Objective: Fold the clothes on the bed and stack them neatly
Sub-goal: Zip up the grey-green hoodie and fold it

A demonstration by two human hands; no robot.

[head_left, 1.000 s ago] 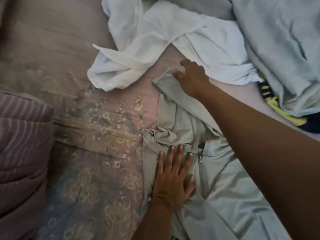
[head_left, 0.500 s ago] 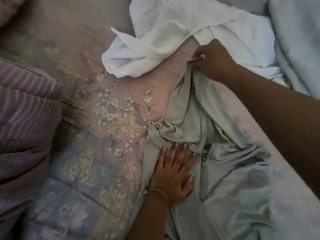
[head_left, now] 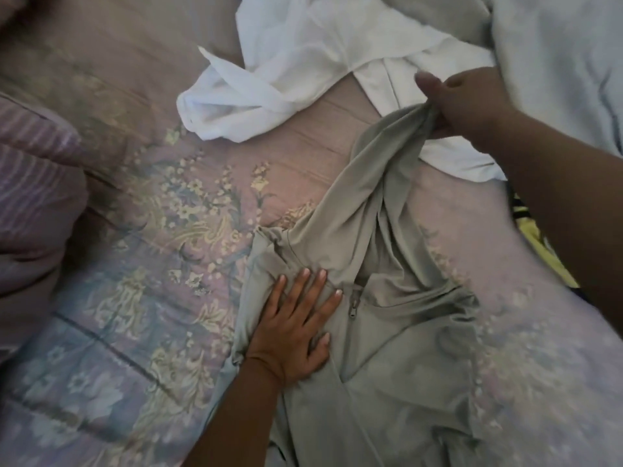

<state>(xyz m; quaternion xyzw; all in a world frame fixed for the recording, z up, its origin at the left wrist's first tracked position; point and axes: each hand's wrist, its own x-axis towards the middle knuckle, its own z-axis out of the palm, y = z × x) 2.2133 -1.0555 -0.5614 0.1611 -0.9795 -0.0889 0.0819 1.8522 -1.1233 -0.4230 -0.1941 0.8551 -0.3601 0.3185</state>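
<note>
Floral bedspread (head_left: 141, 251) in mauve and pale blue covers the bed, with a crumpled white garment (head_left: 290, 72) lying at its far side. Nearer, a sage-green garment (head_left: 397, 358) of smooth, slightly shiny cloth sprawls across the spread, wrinkled and bunched at its left edge. One long strip of it rises, twisted, to the right hand (head_left: 468, 102), which grips its end. Its small zipper pull (head_left: 353, 310) shows beside the left hand (head_left: 296, 335), pressed flat, fingers spread, on the cloth.
</note>
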